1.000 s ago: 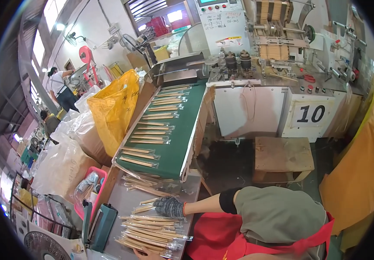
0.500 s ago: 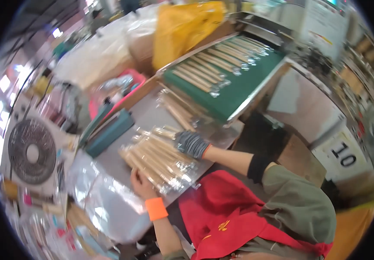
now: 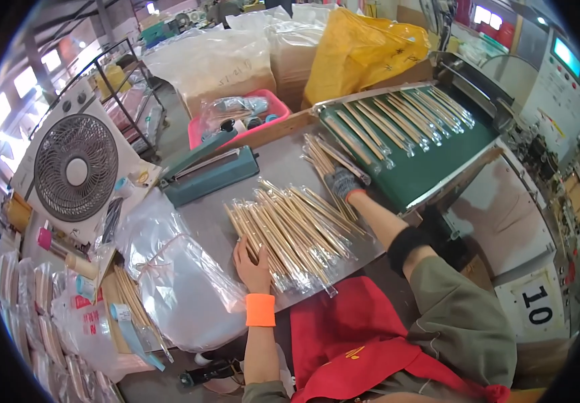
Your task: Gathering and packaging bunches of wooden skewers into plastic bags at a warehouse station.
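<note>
A broad pile of wooden chopsticks in clear plastic wrappers (image 3: 290,232) lies fanned out on the grey metal tabletop (image 3: 226,195) in front of me. My left hand (image 3: 254,269), bare with an orange wristband, rests against the pile's left side, thumb and fingers apart. Farther right, a smaller bundle of wrapped chopsticks (image 3: 321,160) lies beside the green conveyor belt (image 3: 404,178). My right hand (image 3: 345,183), in a grey knit glove, is closed around part of that bundle; its fingertips are partly hidden by the wrappers.
More wrapped chopsticks (image 3: 397,121) lie in a row on the belt. A teal bag sealer (image 3: 212,176) and a pink basket (image 3: 278,106) stand behind the pile. At left are a fan (image 3: 75,168) and a stack of clear bags (image 3: 175,269). A yellow sack (image 3: 364,54) stands behind.
My right hand has moved from the large pile's right side away to the smaller bundle by the belt. The left hand stays at the pile's left side. The view has turned.
</note>
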`<state>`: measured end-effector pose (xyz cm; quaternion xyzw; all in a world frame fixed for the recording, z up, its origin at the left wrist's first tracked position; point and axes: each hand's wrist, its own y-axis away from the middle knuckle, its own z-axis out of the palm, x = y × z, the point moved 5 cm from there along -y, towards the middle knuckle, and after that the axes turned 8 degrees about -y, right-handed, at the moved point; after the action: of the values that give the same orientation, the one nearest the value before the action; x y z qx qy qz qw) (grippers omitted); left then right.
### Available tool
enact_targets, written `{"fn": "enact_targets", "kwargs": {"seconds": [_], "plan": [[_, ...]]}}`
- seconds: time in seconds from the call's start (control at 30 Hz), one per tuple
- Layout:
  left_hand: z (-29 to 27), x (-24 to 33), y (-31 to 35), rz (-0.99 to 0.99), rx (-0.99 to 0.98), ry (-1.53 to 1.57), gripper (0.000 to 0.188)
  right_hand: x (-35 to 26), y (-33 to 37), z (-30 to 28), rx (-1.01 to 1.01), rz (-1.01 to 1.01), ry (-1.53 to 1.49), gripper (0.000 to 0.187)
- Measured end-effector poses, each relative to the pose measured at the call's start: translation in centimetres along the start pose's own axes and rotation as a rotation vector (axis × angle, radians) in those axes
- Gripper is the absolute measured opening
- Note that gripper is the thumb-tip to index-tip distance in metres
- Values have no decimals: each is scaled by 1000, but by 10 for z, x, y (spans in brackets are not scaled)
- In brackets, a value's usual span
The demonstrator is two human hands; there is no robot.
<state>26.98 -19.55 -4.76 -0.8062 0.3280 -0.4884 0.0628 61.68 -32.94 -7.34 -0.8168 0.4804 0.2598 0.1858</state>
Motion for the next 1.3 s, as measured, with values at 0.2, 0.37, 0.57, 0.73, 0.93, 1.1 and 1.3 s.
{"fn": "enact_targets", "kwargs": {"seconds": [0.2,0.37,0.57,0.73,0.93,1.1,1.3], "plan": [[-14,-18,3,-49,-7,4,49,-83,124,18,-77,-521,61,48],[-2,-13,-1,-42,11,63,47,-95,150,17,-46,-465,123,53],[-11,-21,1,-98,70,87,52,-128,111,-83,-134,-656,-64,44],[-4,-1,0,22,9,-10,53,-59,7,-190,474,-717,503,39],[-7,-3,2,-52,-69,-78,55,102,-68,-280,696,-103,872,39],[-8,4,-2,-92,-79,-101,51,175,-82,-304,575,412,571,47],[7,8,-10,-50,-86,-42,50,163,-115,-278,511,-201,891,27]]}}
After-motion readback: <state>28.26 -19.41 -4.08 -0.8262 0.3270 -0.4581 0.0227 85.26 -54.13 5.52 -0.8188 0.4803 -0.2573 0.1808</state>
